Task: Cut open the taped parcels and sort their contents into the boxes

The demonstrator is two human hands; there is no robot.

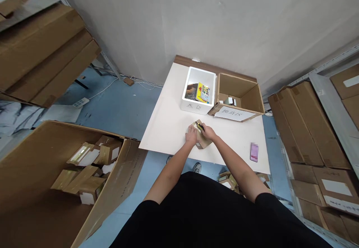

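Note:
A small brown cardboard box (204, 141) with shiny clear tape on top lies near the front edge of the white table. My left hand (191, 134) grips its left side, fingers over the upper left part. In my closed right hand (208, 131) is a black and yellow box cutter (199, 126), held against the taped top; its blade is too small to make out. Behind the box stands a white foam box (195, 107) with books (203, 92) in it. To its right is an open cardboard carton (256, 107) with a few small items inside.
A phone with a pink screen (254, 152) lies on the table (162, 128) at the right. On the left stands a huge carton (123, 173) with several taped parcels (92, 184). Shelves of cartons (311, 124) flank the table, and more parcels lie beneath it.

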